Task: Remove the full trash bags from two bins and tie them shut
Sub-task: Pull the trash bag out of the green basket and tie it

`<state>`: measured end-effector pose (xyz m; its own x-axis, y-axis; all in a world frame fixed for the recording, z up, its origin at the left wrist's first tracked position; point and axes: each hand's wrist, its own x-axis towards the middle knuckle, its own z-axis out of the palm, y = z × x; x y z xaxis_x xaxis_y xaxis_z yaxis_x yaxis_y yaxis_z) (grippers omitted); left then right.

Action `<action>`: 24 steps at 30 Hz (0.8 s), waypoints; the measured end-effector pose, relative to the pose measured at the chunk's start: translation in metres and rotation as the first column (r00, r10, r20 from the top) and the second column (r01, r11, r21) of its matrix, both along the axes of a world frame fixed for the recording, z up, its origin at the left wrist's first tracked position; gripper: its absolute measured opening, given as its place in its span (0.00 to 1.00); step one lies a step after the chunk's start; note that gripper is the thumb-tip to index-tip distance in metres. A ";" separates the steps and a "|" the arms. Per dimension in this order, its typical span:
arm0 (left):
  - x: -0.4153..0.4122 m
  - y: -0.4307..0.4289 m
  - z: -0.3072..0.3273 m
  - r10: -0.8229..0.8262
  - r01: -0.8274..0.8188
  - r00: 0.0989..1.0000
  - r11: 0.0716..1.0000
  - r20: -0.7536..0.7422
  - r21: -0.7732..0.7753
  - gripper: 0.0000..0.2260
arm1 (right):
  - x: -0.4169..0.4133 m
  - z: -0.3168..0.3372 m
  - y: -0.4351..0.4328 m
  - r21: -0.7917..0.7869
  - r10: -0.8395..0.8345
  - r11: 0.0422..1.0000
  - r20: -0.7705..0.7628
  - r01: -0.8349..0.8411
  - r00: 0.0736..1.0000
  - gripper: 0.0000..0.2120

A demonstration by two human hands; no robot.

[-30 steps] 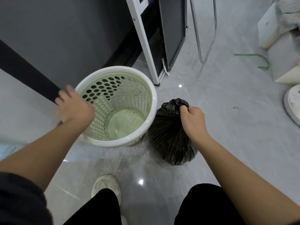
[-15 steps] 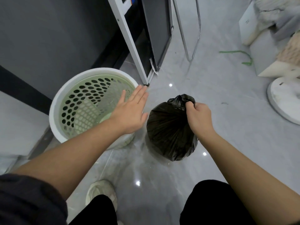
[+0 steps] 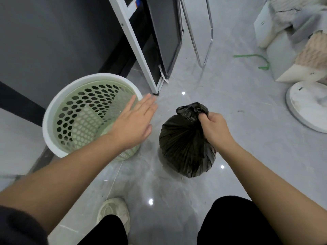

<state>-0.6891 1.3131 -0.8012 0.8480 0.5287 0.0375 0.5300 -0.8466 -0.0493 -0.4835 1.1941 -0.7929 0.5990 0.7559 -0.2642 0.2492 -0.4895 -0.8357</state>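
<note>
A full black trash bag (image 3: 184,144) stands on the grey floor in the middle of the view, its neck gathered at the top. My right hand (image 3: 215,129) is shut on that gathered neck. To its left sits a pale green perforated bin (image 3: 83,119) with a white rim, with no bag inside. My left hand (image 3: 134,121) hovers flat over the bin's right rim, fingers spread and pointing toward the bag, holding nothing. A gap of floor separates it from the bag.
A dark wall runs behind the bin. A white frame (image 3: 134,45) and a black panel (image 3: 164,32) lean beyond it, with a chrome tube leg (image 3: 203,32) to the right. A white round base (image 3: 307,106), white boxes and a green strap (image 3: 254,58) lie at right. My shoe (image 3: 114,212) is below.
My left hand left the bin's far-left rim and swept right across the bin toward the bag. The right hand kept its grip on the bag's neck.
</note>
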 end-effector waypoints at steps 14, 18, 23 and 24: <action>0.105 -0.073 -0.072 0.398 -0.119 0.884 0.697 0.244 -0.707 0.27 | 0.036 0.023 -0.012 -0.025 0.378 0.924 -0.100 -0.383 0.920 0.04; 0.110 -0.076 -0.078 0.473 -0.122 0.798 0.734 0.374 -0.669 0.14 | 0.044 0.031 -0.008 -0.028 0.426 0.903 -0.052 -0.428 0.903 0.02; 0.119 -0.072 -0.073 0.406 -0.079 0.885 0.616 0.230 -0.784 0.08 | 0.042 0.039 0.005 -0.090 0.599 0.800 0.065 -0.593 0.798 0.02; 0.121 -0.071 -0.071 0.392 -0.038 0.890 0.574 0.234 -0.818 0.09 | 0.040 0.039 0.008 -0.105 0.627 0.779 0.081 -0.619 0.775 0.02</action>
